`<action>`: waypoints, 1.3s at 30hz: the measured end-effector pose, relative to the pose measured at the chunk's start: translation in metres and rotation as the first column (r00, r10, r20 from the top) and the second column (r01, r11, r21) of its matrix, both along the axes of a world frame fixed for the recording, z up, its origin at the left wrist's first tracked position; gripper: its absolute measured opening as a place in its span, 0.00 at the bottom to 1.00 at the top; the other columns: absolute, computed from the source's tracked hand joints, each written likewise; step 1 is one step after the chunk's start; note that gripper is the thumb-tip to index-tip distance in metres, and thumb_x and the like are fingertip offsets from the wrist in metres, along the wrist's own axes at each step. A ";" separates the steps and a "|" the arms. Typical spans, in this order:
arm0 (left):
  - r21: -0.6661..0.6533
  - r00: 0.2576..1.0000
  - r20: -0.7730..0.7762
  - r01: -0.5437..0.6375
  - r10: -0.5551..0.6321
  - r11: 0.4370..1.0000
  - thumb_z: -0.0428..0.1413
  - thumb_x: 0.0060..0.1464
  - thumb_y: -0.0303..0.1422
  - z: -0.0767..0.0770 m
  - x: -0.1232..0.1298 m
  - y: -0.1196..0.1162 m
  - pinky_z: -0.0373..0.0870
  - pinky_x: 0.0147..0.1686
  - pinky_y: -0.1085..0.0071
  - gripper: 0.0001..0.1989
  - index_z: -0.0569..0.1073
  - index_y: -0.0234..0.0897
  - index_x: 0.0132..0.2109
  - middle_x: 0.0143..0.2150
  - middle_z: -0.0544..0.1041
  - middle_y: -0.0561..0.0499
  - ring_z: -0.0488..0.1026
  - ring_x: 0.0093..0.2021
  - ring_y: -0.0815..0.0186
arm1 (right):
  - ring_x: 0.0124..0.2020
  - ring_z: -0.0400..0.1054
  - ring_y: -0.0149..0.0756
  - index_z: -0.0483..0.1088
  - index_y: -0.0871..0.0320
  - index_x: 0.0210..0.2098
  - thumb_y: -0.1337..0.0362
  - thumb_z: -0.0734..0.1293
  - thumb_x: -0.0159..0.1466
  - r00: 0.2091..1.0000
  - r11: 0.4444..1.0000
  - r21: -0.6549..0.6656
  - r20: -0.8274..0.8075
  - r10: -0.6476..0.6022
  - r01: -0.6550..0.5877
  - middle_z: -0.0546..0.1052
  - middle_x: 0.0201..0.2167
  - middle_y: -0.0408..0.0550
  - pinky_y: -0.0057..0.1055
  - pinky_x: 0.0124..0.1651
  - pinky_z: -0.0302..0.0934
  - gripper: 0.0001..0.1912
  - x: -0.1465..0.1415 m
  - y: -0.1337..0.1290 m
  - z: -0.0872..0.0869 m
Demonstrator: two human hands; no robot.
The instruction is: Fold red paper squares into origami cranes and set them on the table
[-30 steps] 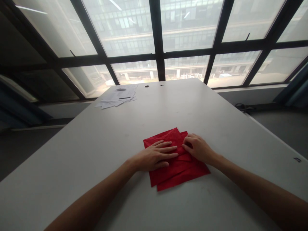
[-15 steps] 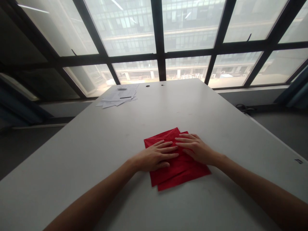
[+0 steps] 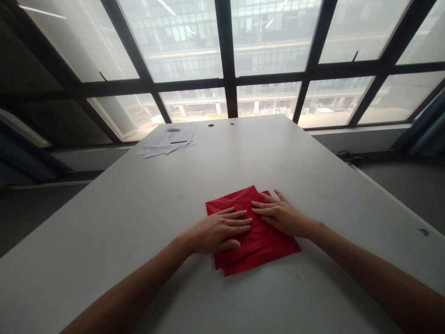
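Well, this looks like the flattening step. The left hand lies palm down on the left side of the folded red sheet, and the right hand lies on its far right part. Both have fingers spread and pinch nothing. The sheet shows between them and on their near side, on the counter. The next move likely calls for soft, even pressing.
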State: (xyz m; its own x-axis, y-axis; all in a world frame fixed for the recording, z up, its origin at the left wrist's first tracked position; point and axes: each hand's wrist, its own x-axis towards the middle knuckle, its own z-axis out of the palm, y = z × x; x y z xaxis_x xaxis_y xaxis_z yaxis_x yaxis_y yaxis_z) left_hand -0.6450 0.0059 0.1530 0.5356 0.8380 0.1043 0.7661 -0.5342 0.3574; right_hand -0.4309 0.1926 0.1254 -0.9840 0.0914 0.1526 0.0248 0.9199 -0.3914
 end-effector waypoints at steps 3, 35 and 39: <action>-0.024 1.000 -0.026 -0.004 0.004 1.000 0.49 0.67 0.41 0.004 -0.001 -0.001 0.47 0.70 0.52 0.26 0.59 0.43 0.69 0.67 0.65 0.48 0.51 0.71 0.55 | 0.72 0.45 0.48 0.63 0.43 0.64 0.59 0.57 0.73 1.000 1.000 0.009 0.012 0.001 -0.001 0.65 0.65 0.43 0.63 0.69 0.28 0.21 0.000 0.000 0.000; 0.085 0.996 -0.031 -0.077 0.080 0.993 0.48 0.67 0.43 -0.012 0.016 0.000 0.60 0.66 0.58 0.27 0.62 0.34 0.67 0.66 0.65 0.41 0.62 0.67 0.54 | 0.71 0.46 0.48 0.66 0.43 0.62 0.59 0.58 0.71 1.000 0.999 -0.029 0.018 -0.021 0.022 0.67 0.65 0.43 0.65 0.68 0.25 0.21 -0.001 -0.001 -0.002; 0.027 0.995 -0.044 -0.083 0.084 0.996 0.48 0.66 0.47 -0.013 0.024 0.003 0.53 0.69 0.57 0.32 0.57 0.32 0.70 0.69 0.60 0.40 0.53 0.71 0.54 | 0.70 0.48 0.49 0.68 0.44 0.60 0.61 0.60 0.70 1.000 0.996 -0.083 0.003 -0.024 0.024 0.67 0.64 0.44 0.63 0.68 0.26 0.20 -0.003 -0.001 -0.003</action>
